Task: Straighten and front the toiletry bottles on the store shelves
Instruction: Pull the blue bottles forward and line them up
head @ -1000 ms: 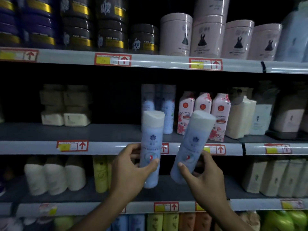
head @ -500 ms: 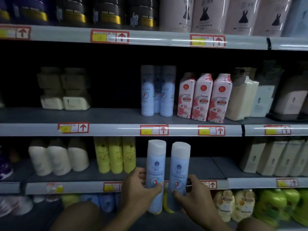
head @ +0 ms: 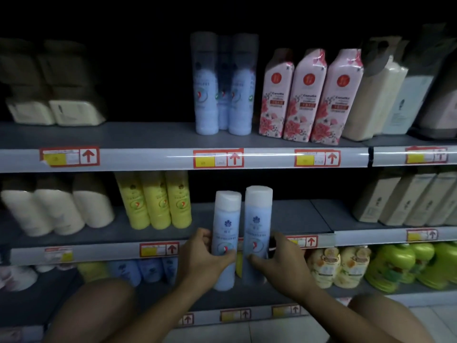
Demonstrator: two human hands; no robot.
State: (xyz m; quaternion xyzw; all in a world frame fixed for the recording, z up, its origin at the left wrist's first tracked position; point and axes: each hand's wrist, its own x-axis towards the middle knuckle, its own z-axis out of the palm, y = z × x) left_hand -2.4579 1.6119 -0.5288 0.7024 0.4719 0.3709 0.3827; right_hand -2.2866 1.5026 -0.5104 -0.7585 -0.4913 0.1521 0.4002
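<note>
Both blue bottles have come down from chest height, left hand (head: pixel 205 258) gripping one (head: pixel 225 240), right hand (head: pixel 279 263) wrapped round the other (head: pixel 257 233), upright and labels out at the bottom shelf (head: pixel 371 297) front edge, so probably about ready to set down.

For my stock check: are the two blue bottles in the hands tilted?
No, the left blue bottle and the right blue bottle stand upright side by side.

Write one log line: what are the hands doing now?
left hand: holds blue bottle | right hand: holds second blue bottle | both upright
</note>
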